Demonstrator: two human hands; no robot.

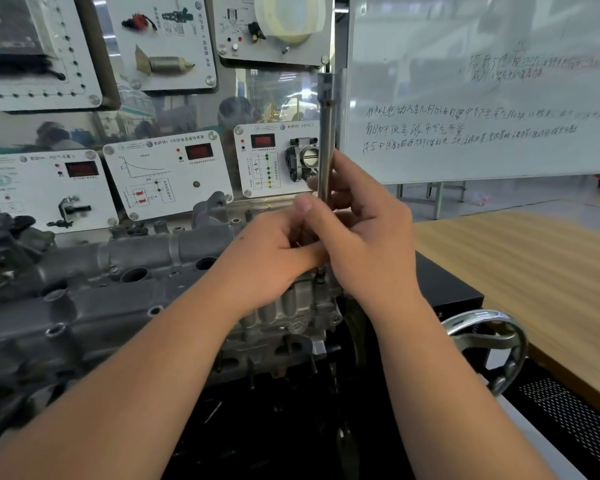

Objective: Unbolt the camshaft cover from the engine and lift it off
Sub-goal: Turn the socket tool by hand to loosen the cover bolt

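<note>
Both grips curled on upright socket extension (326, 140): left hand (271, 261) low, right hand (361, 233) higher. Standing at camshaft cover's (118, 292) right end, handwheel (492, 344) just beyond.

Whiteboard (482, 98) bears handwritten Chinese, mostly illegible; panel (168, 174) labels blurred.

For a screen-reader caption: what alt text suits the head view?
Both hands, left hand and right hand, grip an upright metal tool shaft standing at the right end of a grey camshaft cover; a whiteboard stands behind.
</note>
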